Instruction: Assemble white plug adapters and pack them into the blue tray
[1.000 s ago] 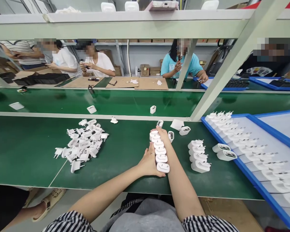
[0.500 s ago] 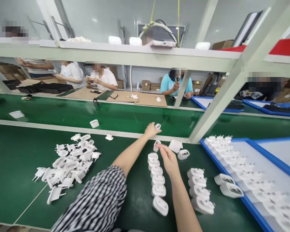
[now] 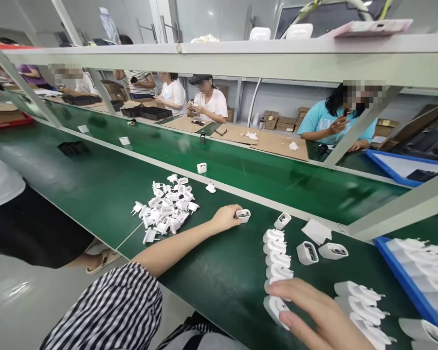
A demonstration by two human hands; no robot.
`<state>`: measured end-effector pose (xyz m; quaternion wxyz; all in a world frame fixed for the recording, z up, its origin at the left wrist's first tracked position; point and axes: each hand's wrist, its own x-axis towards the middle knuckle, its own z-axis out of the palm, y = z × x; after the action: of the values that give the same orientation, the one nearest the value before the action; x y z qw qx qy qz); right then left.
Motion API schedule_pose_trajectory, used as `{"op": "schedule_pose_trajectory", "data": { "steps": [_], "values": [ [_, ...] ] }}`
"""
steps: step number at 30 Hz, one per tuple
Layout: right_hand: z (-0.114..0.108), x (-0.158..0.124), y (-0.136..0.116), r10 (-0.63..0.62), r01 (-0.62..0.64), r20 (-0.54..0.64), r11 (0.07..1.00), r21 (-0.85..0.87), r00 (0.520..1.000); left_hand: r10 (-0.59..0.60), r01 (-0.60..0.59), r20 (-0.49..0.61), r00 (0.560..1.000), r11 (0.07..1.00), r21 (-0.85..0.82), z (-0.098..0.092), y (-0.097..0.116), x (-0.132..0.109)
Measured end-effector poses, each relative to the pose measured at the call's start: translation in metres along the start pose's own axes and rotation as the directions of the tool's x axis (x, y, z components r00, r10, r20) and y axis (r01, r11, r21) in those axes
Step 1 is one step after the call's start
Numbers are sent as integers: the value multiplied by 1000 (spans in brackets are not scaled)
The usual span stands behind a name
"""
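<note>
My left hand (image 3: 226,218) is closed round the side of a white charger housing (image 3: 244,216), its open end up and dark parts inside. My right hand (image 3: 314,311) has thumb and fingers apart around the nearest white charger (image 3: 275,311) of a row; whether they press on it I cannot tell. Behind that one stand several white chargers (image 3: 277,245) in line. At the row's far end leans an open housing (image 3: 282,221). Two more open housings, one upright (image 3: 307,253) and one tilted (image 3: 333,251), lie near a white paper (image 3: 317,231).
A pile of white plug covers (image 3: 170,206) lies left on the green table. Beyond a pale rail runs a green belt (image 3: 160,150) with a white housing (image 3: 202,167). Right are more chargers (image 3: 361,301) and a blue-edged tray (image 3: 416,287). A slanted post (image 3: 394,209) and co-workers are beyond.
The view has turned left. My left hand has brought a housing from the belt side over the near table. My right hand has come back to the row's near end, off the housing it held.
</note>
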<state>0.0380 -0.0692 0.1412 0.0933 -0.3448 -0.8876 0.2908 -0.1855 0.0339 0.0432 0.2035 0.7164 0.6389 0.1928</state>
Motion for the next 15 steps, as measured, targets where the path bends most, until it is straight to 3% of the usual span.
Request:
{"op": "schedule_pose_trajectory", "data": {
  "steps": [3,5,7,9,12,15],
  "values": [
    [1,12,-8,-3,3,2,1000,-3,1000,-36,37,73,997,999,-12,-10,-11,-17],
    [0,15,-12,4,-4,4,1000,-13,1000,-231,231,-12,973,973,19,-24,-18,-7],
    [-1,13,-13,13,-13,14,1000,-24,1000,-439,446,-163,884,895,8,-39,-27,8],
    [-4,12,-14,34,-33,31,999,-36,999,-513,523,-253,820,852,-31,-51,-37,22],
    [-11,23,-10,97,-93,52,994,-64,994,-472,465,-244,848,881,-89,-59,-46,33],
    [-16,54,-1,171,-173,-26,978,-121,985,-354,327,-123,927,925,-192,-59,-39,29]
  ]
}}
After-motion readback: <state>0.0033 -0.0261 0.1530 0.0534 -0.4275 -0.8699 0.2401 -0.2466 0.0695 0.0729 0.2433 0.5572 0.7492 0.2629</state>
